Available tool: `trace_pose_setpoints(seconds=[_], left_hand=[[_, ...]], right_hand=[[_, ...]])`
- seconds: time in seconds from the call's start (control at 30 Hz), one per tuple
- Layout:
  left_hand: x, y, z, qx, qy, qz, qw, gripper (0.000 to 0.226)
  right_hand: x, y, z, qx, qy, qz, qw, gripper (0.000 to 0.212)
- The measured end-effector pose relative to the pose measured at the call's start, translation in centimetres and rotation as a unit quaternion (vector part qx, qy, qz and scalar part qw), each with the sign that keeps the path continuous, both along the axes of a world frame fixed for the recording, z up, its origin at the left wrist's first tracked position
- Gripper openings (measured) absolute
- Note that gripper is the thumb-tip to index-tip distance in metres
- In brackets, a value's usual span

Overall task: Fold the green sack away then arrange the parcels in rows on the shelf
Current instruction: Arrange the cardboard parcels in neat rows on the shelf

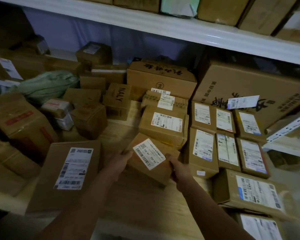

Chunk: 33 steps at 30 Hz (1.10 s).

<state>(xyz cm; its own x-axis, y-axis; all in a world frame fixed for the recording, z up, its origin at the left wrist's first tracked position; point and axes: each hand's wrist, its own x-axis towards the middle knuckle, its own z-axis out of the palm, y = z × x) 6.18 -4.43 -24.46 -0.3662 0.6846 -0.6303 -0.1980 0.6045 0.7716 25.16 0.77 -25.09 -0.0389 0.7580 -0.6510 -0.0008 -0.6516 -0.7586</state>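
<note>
The crumpled green woven sack (45,85) lies bundled among boxes at the upper left of the frame, apparently put aside. At lower centre, the left hand (124,157) and right hand (176,166) grip opposite ends of a small brown cardboard parcel with a white barcode label (150,157) above the pale wooden shelf (142,201). Labelled brown parcels in 2 neat rows (228,134) fill the right; the jumbled brown boxes on the left (88,116) look unsorted.

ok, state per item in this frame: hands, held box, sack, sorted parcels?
left hand: grips held box's left end
right hand: grips its right end
held box: tilted, label up
green sack: bunched among boxes at back left
labelled parcels: in rows at right, labels up
NALY box: upright, closed
</note>
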Motion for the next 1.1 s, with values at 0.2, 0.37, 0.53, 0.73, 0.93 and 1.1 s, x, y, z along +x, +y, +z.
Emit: trace_pose_setpoints(seconds=[0.2,0.37,0.53,0.73,0.93,1.1], left_hand=[[2.7,0.9,-4.5,-0.076,0.052,0.018,0.996,0.05],[5.1,1.4,-5.0,-0.09,0.106,-0.041,0.989,0.046],[5.0,1.9,-3.0,-0.079,0.141,-0.074,0.984,0.04],[-0.5,1.8,1.4,-0.008,0.297,0.019,0.955,0.034],[-9.5,2.5,2.5,-0.035,0.403,0.133,0.905,0.071],[-15.0,4.4,2.6,-0.053,0.44,0.076,0.893,0.107]], right_hand=[[0.4,1.0,-2.6,0.107,-0.308,0.086,0.942,0.033],[0.5,1.7,-1.9,0.175,-0.477,0.154,0.847,0.036],[-0.6,2.6,-1.5,0.249,-0.453,0.202,0.832,0.029],[-5.2,3.4,0.4,0.261,-0.29,0.246,0.887,0.015],[-10.9,4.4,0.6,0.242,-0.212,0.294,0.9,0.016],[-15.9,5.5,0.7,0.254,-0.224,0.352,0.872,0.057]])
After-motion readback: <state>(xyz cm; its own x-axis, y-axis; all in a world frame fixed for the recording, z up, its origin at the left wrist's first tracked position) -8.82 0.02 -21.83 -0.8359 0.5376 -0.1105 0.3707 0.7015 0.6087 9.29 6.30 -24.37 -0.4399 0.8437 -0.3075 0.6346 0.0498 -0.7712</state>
